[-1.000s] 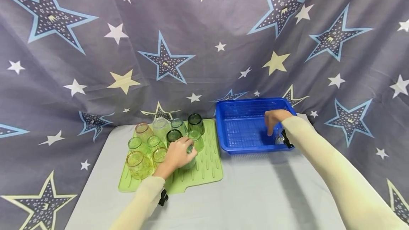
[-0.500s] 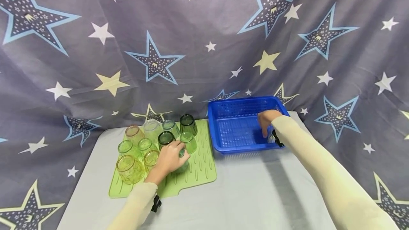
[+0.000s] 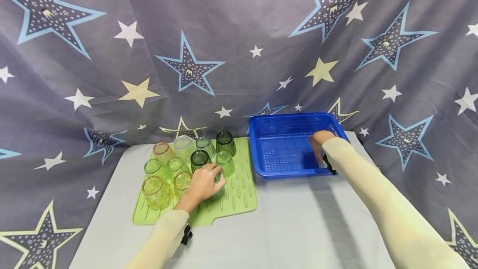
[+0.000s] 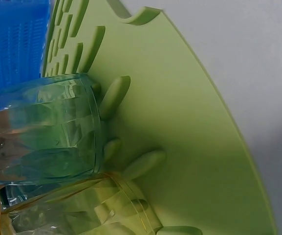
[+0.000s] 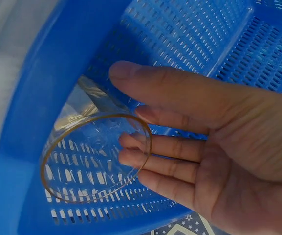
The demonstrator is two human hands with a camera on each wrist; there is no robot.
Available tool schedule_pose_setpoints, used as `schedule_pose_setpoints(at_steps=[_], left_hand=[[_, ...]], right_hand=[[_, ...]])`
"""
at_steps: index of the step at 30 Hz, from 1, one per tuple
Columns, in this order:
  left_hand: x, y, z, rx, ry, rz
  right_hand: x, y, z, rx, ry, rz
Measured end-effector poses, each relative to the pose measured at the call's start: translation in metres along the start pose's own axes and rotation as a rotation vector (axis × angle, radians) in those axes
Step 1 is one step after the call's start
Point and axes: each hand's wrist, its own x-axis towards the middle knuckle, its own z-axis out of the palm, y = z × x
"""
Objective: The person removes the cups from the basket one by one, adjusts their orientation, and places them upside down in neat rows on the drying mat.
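Note:
In the head view my left hand (image 3: 204, 182) grips the top of a blue-green glass (image 3: 218, 194) on the green drying mat (image 3: 240, 194). The left wrist view has this faceted glass (image 4: 48, 132) standing on the mat, beside a yellow glass (image 4: 82, 210). Inside the blue basket (image 3: 263, 169), my right hand (image 3: 319, 144) is at the near right corner. The right wrist view shows a clear glass with a brown rim (image 5: 149, 147) lying there. My fingers (image 5: 180, 169) extend behind its rim, and the thumb stays apart from it.
Several more glasses stand on the mat, among them a yellow one (image 3: 157, 192), a pink one (image 3: 163, 151) and a dark one (image 3: 226, 144). White cloth (image 3: 276, 227) covers the table. A star-patterned curtain (image 3: 239, 78) hangs behind it.
My right hand has gone lower toward the glass in the basket, hiding most of it in the head view. My left hand remains at the blue-green glass. The head view has shifted slightly.

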Motion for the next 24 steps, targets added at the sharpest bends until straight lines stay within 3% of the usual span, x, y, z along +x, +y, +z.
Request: schedule_pose_setpoints(at_steps=[5,15,24], left_hand=[[0.004,0.001,-0.001,-0.006,-0.019,-0.019],[0.002,0.003,-0.001,-0.017,-0.046,-0.036],[0.000,0.005,0.001,-0.037,-0.075,-0.046]], right_hand=[[-0.003,-0.003,0.000,-0.093,0.029,0.010],[0.007,-0.007,0.001,-0.156,-0.068,0.054],[0.006,-0.008,0.004,-0.241,-0.064,-0.033]])
